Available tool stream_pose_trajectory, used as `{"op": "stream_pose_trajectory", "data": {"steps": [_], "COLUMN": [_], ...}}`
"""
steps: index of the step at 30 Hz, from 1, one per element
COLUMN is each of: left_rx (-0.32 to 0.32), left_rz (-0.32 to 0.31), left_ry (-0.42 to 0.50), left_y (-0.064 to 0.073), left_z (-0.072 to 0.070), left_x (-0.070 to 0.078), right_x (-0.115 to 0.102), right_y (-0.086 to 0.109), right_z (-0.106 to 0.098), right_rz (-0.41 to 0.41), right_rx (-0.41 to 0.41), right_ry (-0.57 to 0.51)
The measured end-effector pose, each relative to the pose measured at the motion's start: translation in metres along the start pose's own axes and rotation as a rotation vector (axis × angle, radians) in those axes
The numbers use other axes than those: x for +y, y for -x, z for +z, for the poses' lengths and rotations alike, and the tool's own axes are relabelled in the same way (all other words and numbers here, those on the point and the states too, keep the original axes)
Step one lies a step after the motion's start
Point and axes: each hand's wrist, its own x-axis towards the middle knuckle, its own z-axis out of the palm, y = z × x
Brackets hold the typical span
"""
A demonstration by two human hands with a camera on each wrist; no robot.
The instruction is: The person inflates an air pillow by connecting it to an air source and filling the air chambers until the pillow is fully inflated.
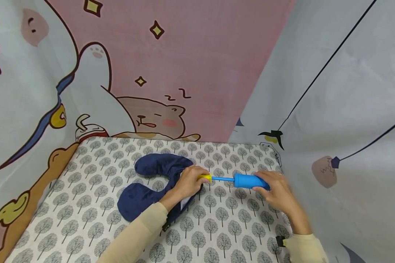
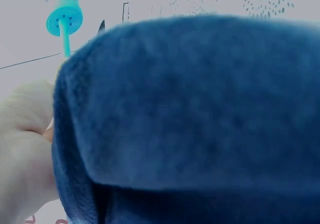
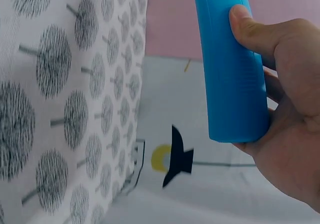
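Observation:
A blue hand pump (image 1: 250, 181) lies level between my two hands, with a stretch of its thin blue rod (image 1: 223, 179) showing. My right hand (image 1: 277, 188) grips the pump's barrel (image 3: 232, 68), thumb along its side. At the other end, my left hand (image 1: 191, 180) holds the yellow end piece (image 1: 205, 178) of the rod. That hand is over the curved edge of a navy U-shaped neck pillow (image 1: 141, 204), whose fabric fills much of the left wrist view. My left fingertips are mostly hidden, and I cannot tell whether the yellow piece joins the pillow.
Under everything is a white cloth with grey tree prints (image 1: 210, 226). A black clip (image 1: 166, 227) hangs at the pillow's near edge. Cartoon-printed curtains (image 1: 197, 54) rise behind the surface and along both sides.

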Motion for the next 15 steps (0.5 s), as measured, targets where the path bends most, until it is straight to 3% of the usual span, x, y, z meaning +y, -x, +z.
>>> {"op": "stream_pose_trajectory", "data": {"steps": [4, 15], "left_rx": [0.026, -0.022], "left_rz": [0.007, -0.032], "left_ry": [-0.013, -0.059], "left_y": [0.000, -0.002], "left_z": [0.003, -0.007], "left_x": [-0.003, 0.021], "right_x": [-0.007, -0.033], "right_y": [-0.007, -0.024], "right_z": [0.013, 0.033], "right_rz": [-0.032, -0.020], "right_rx": [0.015, -0.018], "right_ry": [0.009, 0.008]}}
